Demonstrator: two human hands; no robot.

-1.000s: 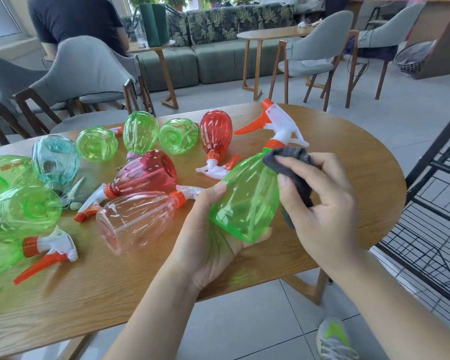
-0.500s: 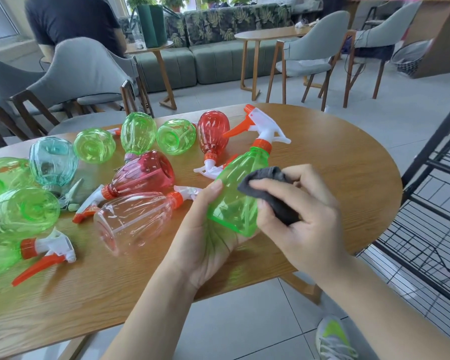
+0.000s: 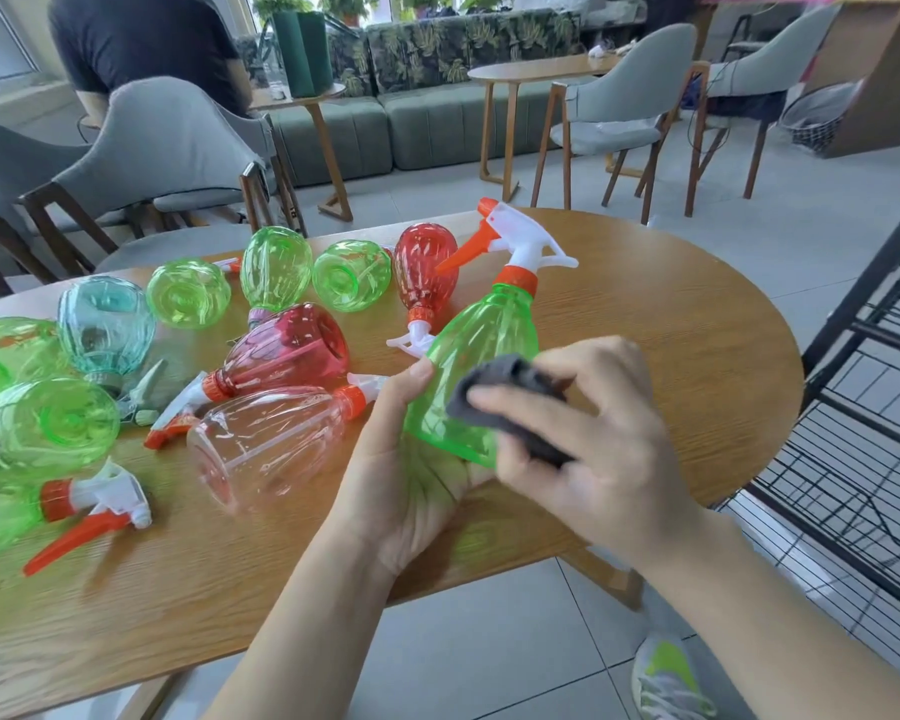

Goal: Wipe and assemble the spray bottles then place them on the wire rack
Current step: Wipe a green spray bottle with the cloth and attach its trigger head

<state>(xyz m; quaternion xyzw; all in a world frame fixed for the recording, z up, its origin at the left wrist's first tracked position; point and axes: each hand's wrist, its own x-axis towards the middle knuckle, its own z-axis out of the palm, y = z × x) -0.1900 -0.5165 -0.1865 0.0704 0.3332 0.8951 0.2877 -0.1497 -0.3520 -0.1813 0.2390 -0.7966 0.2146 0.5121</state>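
Observation:
My left hand (image 3: 411, 475) cups the base of a green spray bottle (image 3: 481, 345), thumb along its left side. The bottle tilts away from me, with its white and orange trigger head (image 3: 515, 241) screwed on and pointing up. My right hand (image 3: 593, 433) pinches a dark grey cloth (image 3: 500, 392) and presses it against the bottle's lower front. The black wire rack (image 3: 863, 407) stands at the right, off the table's end.
On the wooden table (image 3: 671, 330), left of my hands, lie several more bottles: green (image 3: 276, 272), red (image 3: 287, 350), clear pink (image 3: 266, 444) and pale blue (image 3: 105, 324), some with trigger heads. A person sits at the back left among grey chairs (image 3: 141, 142). My shoe (image 3: 671, 678) shows below.
My right hand has slid the cloth down from the bottle's neck to its lower body. The bottle has tipped more upright in my left hand.

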